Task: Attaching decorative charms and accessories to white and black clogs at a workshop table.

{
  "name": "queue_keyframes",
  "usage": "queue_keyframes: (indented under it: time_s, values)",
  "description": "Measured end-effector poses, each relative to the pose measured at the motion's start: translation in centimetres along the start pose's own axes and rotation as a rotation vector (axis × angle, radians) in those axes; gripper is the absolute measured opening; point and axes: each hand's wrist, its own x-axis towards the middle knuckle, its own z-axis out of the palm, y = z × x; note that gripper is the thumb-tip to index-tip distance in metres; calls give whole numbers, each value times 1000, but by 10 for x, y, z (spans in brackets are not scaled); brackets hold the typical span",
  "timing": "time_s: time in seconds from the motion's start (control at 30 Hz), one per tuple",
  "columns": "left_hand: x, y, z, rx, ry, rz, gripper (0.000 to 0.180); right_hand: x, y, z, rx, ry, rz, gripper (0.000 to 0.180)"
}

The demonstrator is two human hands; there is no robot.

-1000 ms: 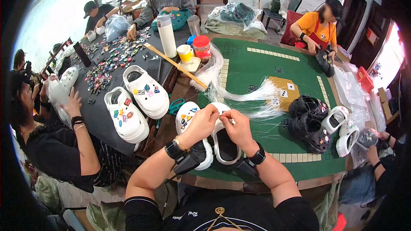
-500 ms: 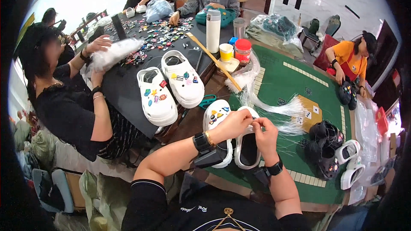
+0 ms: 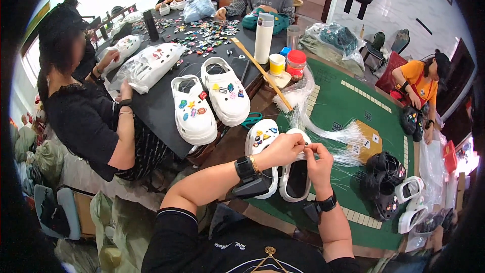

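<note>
My left hand (image 3: 284,150) and my right hand (image 3: 318,163) meet fingertip to fingertip above the front of a white clog (image 3: 295,184). Both are closed in a pinch; a tiny dark bit shows between them, too small to name. The clog's toe is partly covered by my fingers. Beside it, on the left, stands its white mate (image 3: 261,136), with colourful charms on the toe and its heel part behind my left wrist. Farther left, two white clogs (image 3: 196,127) (image 3: 227,102) with charms stand on the black table.
Loose charms (image 3: 212,33) cover the black table (image 3: 151,116). A bundle of white strands (image 3: 331,126) and a wooden stick (image 3: 260,73) lie ahead, near a white bottle (image 3: 263,38) and red-lidded jar (image 3: 296,63). Dark clogs (image 3: 386,199) sit right on the green mat (image 3: 333,86). Co-workers sit around.
My hands stay pinched together over the same clog. The view has shifted, so things sit slightly farther right. At left, a co-worker's plastic bag now lies spread on the table, showing a white clog inside.
</note>
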Motion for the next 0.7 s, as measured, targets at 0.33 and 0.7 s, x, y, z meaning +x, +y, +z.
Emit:
queue_keyframes:
  time_s: [0.33, 0.7]
  values:
    - [-5, 19, -117, 615, 310, 23, 35, 2, -7, -24, -208, 14, -75, 31]
    - [-27, -48, -233, 797, 201, -463, 63, -26, -37, 4, -418, -559, 258, 67]
